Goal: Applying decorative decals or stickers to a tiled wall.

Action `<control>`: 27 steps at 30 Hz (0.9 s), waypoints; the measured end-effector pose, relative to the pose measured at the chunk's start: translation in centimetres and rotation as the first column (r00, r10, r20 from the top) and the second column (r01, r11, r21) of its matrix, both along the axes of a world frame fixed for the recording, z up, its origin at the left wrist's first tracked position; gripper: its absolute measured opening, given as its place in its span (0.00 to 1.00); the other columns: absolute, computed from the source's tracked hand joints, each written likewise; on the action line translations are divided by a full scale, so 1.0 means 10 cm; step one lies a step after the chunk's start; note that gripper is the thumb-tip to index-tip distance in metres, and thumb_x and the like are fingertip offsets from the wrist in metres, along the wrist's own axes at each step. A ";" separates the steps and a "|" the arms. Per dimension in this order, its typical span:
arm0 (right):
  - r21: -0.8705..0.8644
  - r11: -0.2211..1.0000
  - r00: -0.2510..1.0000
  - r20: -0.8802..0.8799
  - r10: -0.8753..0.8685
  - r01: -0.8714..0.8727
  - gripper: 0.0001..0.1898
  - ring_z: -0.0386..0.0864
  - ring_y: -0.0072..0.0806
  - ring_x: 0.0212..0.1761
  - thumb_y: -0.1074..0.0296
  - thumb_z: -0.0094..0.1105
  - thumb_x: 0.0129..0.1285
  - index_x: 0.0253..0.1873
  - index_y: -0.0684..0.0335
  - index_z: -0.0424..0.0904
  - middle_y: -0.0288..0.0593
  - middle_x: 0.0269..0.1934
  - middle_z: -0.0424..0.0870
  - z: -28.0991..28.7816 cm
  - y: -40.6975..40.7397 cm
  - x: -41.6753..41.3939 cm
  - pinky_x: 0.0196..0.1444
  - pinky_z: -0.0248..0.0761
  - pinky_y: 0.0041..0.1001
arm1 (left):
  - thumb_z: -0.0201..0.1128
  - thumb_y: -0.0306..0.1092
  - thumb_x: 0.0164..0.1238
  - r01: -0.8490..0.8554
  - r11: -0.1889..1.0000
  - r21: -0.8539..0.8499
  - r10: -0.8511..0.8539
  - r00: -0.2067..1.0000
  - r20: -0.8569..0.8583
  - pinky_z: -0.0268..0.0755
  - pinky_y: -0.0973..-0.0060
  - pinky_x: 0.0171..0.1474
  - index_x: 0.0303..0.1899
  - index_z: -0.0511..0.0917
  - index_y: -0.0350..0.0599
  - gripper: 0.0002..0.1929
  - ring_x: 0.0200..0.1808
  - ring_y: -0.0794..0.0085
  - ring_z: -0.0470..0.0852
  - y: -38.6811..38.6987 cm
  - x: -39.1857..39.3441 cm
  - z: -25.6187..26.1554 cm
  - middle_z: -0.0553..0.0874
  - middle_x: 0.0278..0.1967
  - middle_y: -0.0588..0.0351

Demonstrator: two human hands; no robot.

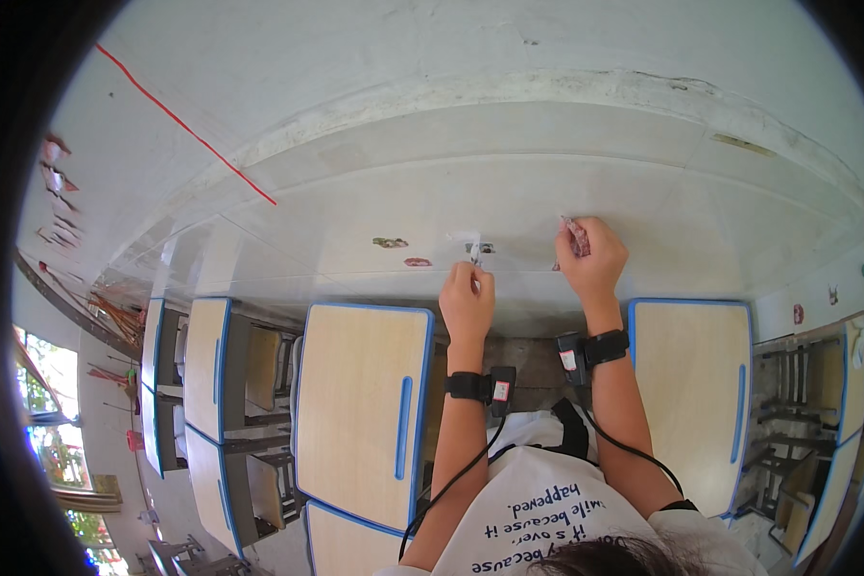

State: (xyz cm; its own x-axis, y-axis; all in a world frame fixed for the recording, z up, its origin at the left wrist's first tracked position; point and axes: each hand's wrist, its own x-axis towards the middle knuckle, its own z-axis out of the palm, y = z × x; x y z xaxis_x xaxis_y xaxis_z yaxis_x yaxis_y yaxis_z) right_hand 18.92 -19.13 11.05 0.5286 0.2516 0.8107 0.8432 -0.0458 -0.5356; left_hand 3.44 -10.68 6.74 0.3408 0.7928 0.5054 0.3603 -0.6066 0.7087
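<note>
My left hand (pixel 468 291) is raised to the tiled wall (pixel 662 194), its thumb and fingers pinched on a small whitish scrap (pixel 475 254). Behind that scrap, a dark sticker remnant (pixel 487 248) sticks to the tile. My right hand (pixel 596 252), also at the wall, is closed around a crumpled reddish scrap (pixel 579 237), perhaps paper or sticker film. Left of my left hand, a greenish sticker remnant (pixel 390 243) and a reddish sticker remnant (pixel 417 262) are on the tiles. Each wrist wears a black strap with a small cabled box.
Wooden-topped school desks with blue edges stand on my left (pixel 363 403) and right (pixel 691 396). More desks (pixel 207 360) and chairs are farther left. Brooms (pixel 111 313) lean by the far-left wall. A small sticker (pixel 798 314) is on the right wall.
</note>
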 end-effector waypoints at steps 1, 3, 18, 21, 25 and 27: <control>-0.019 1.000 1.000 -0.023 -0.004 0.004 0.05 0.73 0.33 0.20 0.74 0.64 0.46 0.30 0.59 0.78 0.37 0.21 0.76 -0.01 0.00 -0.01 0.22 0.66 0.27 | 0.57 0.25 0.59 0.016 1.000 0.011 -0.016 1.000 0.011 0.65 0.68 0.27 0.28 0.72 0.38 0.04 0.22 0.62 0.73 0.00 -0.01 -0.02 0.75 0.24 0.51; -0.012 1.000 1.000 -0.009 -0.009 0.009 0.05 0.73 0.33 0.20 0.74 0.65 0.46 0.30 0.59 0.78 0.38 0.21 0.76 -0.02 0.00 0.01 0.23 0.66 0.28 | 0.58 0.26 0.58 0.034 0.999 0.018 -0.035 0.999 0.021 0.65 0.66 0.27 0.27 0.71 0.39 0.05 0.21 0.61 0.72 -0.02 -0.03 -0.06 0.75 0.24 0.52; -0.003 1.000 0.997 -0.074 0.000 -0.001 0.06 0.74 0.34 0.19 0.73 0.66 0.50 0.30 0.60 0.76 0.39 0.22 0.77 -0.15 -0.05 -0.03 0.23 0.67 0.28 | 0.61 0.36 0.61 0.321 0.801 -0.505 -0.441 0.887 -0.137 0.68 0.73 0.29 0.31 0.81 0.36 0.11 0.20 0.68 0.74 -0.12 -0.31 -0.55 0.82 0.24 0.48; -0.024 1.000 0.992 -0.124 0.007 -0.010 0.06 0.74 0.33 0.18 0.73 0.66 0.52 0.30 0.61 0.76 0.40 0.21 0.77 -0.23 -0.08 -0.03 0.22 0.67 0.27 | 0.66 0.37 0.57 0.243 0.758 -0.605 -0.485 0.831 -0.274 0.69 0.73 0.29 0.29 0.82 0.37 0.11 0.21 0.68 0.75 -0.21 -0.35 -0.72 0.81 0.24 0.50; -0.042 0.999 0.983 -0.182 0.002 -0.010 0.06 0.74 0.31 0.17 0.72 0.65 0.54 0.29 0.63 0.76 0.40 0.20 0.76 -0.34 -0.14 -0.03 0.22 0.68 0.26 | 0.69 0.34 0.56 0.284 0.846 -0.451 -0.382 0.913 -0.141 0.71 0.73 0.33 0.29 0.83 0.39 0.08 0.27 0.68 0.79 -0.31 -0.39 -0.90 0.79 0.24 0.51; -0.032 0.999 0.960 -0.279 0.020 -0.030 0.06 0.75 0.30 0.18 0.73 0.65 0.55 0.31 0.64 0.76 0.40 0.21 0.77 -0.41 -0.16 -0.07 0.23 0.68 0.26 | 0.68 0.33 0.57 0.258 0.875 -0.409 -0.306 0.951 -0.055 0.71 0.73 0.34 0.29 0.83 0.40 0.07 0.29 0.67 0.80 -0.33 -0.45 -0.99 0.79 0.24 0.51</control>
